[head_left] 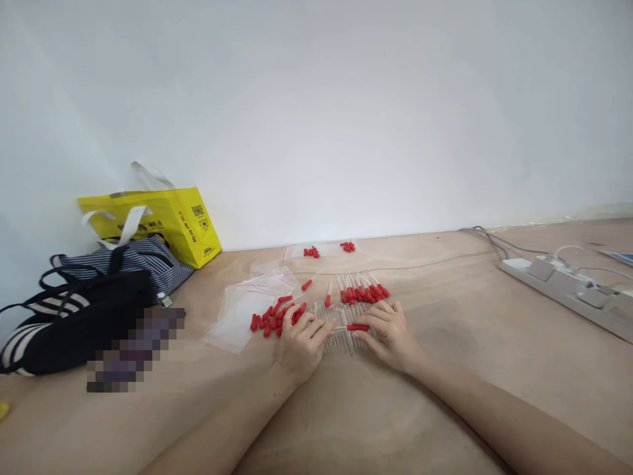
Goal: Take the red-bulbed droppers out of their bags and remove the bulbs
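Observation:
Between my two hands lies a glass dropper tube (pixel 340 328) with a red rubber bulb (pixel 358 327) at its right end. My left hand (pixel 301 343) is closed, pinching the tube's glass part. The fingers of my right hand (pixel 393 333) close on the red bulb. Beneath both hands is a row of bare glass tubes (pixel 346 346), partly covered by them. Loose red rubber bulbs (pixel 268 323) are heaped beside my left hand. Beyond my fingers rest several droppers (pixel 363 292) with red bulbs fitted, their glass ends pointing toward the wall.
Clear plastic bags (pixel 237 307) lie flat at left; another bag (pixel 326 250) with red-bulbed droppers is by the wall. A yellow bag (pixel 198 231), a striped bag (pixel 165 264) and a black bag (pixel 99 316) fill the far left. A white power strip (pixel 568 297) with cables sits at right.

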`<state>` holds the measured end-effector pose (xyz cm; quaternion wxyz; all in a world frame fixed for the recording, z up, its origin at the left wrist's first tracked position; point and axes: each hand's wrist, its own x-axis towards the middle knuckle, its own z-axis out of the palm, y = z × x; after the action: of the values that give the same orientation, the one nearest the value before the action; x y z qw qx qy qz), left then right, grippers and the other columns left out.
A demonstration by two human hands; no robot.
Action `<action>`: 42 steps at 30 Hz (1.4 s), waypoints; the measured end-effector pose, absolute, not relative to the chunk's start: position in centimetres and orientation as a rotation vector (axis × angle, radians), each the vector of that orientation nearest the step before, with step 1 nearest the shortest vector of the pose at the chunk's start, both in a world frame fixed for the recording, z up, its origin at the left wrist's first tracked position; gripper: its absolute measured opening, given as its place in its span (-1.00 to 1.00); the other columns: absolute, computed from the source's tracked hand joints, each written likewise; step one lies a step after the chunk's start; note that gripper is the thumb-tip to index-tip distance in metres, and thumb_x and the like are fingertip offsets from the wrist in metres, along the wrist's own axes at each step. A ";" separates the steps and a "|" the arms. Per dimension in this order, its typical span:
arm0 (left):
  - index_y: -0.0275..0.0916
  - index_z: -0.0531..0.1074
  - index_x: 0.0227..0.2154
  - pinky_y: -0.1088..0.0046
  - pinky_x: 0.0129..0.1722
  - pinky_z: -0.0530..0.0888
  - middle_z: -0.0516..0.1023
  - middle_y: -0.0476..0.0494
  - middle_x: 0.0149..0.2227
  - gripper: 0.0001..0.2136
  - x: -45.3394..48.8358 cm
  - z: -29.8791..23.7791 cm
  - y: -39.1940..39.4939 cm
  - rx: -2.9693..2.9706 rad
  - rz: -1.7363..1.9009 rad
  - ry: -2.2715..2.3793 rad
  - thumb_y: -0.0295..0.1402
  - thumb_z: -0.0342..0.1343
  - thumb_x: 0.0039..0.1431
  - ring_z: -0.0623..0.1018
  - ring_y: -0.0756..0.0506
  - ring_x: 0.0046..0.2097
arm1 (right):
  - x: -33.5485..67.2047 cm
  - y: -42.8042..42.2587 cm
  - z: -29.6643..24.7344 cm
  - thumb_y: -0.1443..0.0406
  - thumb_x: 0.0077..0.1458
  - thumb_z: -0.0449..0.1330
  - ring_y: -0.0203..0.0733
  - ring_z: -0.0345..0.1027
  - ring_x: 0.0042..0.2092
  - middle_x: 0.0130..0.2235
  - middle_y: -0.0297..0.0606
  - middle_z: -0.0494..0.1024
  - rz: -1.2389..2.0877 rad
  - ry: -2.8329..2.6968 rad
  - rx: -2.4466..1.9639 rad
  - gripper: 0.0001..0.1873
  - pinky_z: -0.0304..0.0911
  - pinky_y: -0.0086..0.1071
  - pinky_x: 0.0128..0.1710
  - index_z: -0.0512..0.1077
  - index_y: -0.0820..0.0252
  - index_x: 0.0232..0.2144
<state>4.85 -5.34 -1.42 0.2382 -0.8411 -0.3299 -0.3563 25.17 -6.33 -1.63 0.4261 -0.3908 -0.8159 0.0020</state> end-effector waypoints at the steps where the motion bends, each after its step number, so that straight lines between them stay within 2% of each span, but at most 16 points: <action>1: -0.16 0.44 -0.33 0.15 -0.01 0.11 0.51 0.05 -0.52 -0.84 5.0 -1.4 -5.4 -2.300 -0.977 -0.887 -0.42 -0.05 0.14 0.42 -0.01 -0.41 | 25.0 -6.2 -1.9 0.22 0.06 0.08 -0.28 0.20 -0.34 -0.42 -0.35 0.49 -0.071 -2.030 -0.957 -0.86 -0.08 -0.31 -0.28 0.42 0.09 -0.36; 7: -0.19 0.41 -0.54 0.13 0.00 0.11 0.46 0.07 -0.61 -0.79 5.4 -1.2 -5.7 -2.261 -0.957 -0.891 -0.42 -0.08 0.14 0.41 0.00 -0.43 | 24.2 -5.7 -3.1 0.28 0.07 0.08 -0.29 0.17 -0.35 -0.47 -0.38 0.49 -0.266 -2.052 -0.899 -0.88 -0.14 -0.27 -0.24 0.43 0.10 -0.40; 12: -0.18 0.42 -0.54 0.07 0.01 0.08 0.45 0.07 -0.65 -0.79 5.3 -0.9 -6.1 -2.271 -0.959 -0.890 -0.47 -0.08 0.10 0.43 -0.02 -0.43 | 24.4 -6.3 -3.0 0.30 0.07 0.06 -0.27 0.17 -0.35 -0.54 -0.40 0.45 -0.234 -2.061 -0.934 -0.85 -0.16 -0.26 -0.22 0.41 0.12 -0.47; 22: -0.19 0.43 -0.53 0.04 0.02 0.05 0.46 0.08 -0.64 -0.81 5.4 -1.1 -6.0 -2.306 -0.991 -0.869 -0.44 -0.05 0.09 0.45 -0.01 -0.41 | 24.5 -6.8 -2.7 0.30 0.05 0.01 -0.27 0.20 -0.32 -0.53 -0.37 0.41 -0.170 -2.092 -0.940 -0.82 -0.15 -0.25 -0.14 0.39 0.16 -0.48; 26: -0.18 0.42 -0.55 0.06 -0.01 0.07 0.48 0.08 -0.62 -0.82 4.3 -0.6 -5.8 -2.280 -1.005 -0.942 -0.47 -0.04 0.07 0.45 -0.03 -0.39 | 25.9 -6.6 -2.5 0.29 0.05 -0.01 -0.28 0.21 -0.36 -0.54 -0.36 0.40 -0.134 -2.021 -1.044 -0.79 -0.12 -0.25 -0.16 0.36 0.18 -0.54; 31: -0.18 0.42 -0.51 0.22 -0.17 0.21 0.49 0.01 -0.52 -0.83 3.2 0.4 -5.7 -2.260 -1.090 -1.158 -0.38 -0.04 0.11 0.43 -0.07 -0.33 | 28.1 -5.2 -2.4 0.19 0.09 -0.01 -0.25 0.24 -0.30 -0.37 -0.32 0.45 -0.119 -1.916 -1.246 -0.76 -0.10 -0.29 -0.23 0.43 0.09 -0.43; 34: -0.21 0.42 -0.44 0.36 -0.30 0.30 0.47 -0.08 -0.43 -0.79 3.7 1.1 -5.3 -2.406 -1.072 -1.333 -0.37 -0.12 0.14 0.40 -0.07 -0.33 | 28.5 -4.5 -2.4 0.15 0.08 0.00 -0.24 0.24 -0.31 -0.42 -0.32 0.43 -0.140 -1.848 -1.387 -0.75 -0.11 -0.31 -0.28 0.45 0.04 -0.42; 39: -0.21 0.37 -0.40 0.47 -0.33 0.33 0.49 -0.05 -0.34 -0.83 4.9 2.6 -3.6 -2.686 -0.931 -1.840 -0.49 -0.11 0.06 0.46 -0.04 -0.29 | 29.1 -3.9 -2.6 0.14 0.06 0.00 -0.20 0.23 -0.32 -0.46 -0.33 0.45 -0.165 -1.838 -1.578 -0.74 -0.14 -0.30 -0.32 0.45 0.03 -0.46; 42: -0.22 0.37 -0.40 0.53 -0.43 0.31 0.51 -0.03 -0.41 -0.88 5.6 3.3 -2.4 -2.706 -0.748 -2.167 -0.46 -0.05 0.01 0.47 -0.02 -0.37 | 29.5 -3.6 -2.6 0.13 0.03 0.02 -0.19 0.24 -0.31 -0.45 -0.33 0.47 -0.172 -1.825 -1.630 -0.76 -0.14 -0.30 -0.31 0.44 0.04 -0.48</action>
<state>5.56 -2.44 3.34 -0.2009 -0.7475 -0.5985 -0.2067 29.53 -3.62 -2.56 0.3373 -0.6255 -0.7004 -0.0662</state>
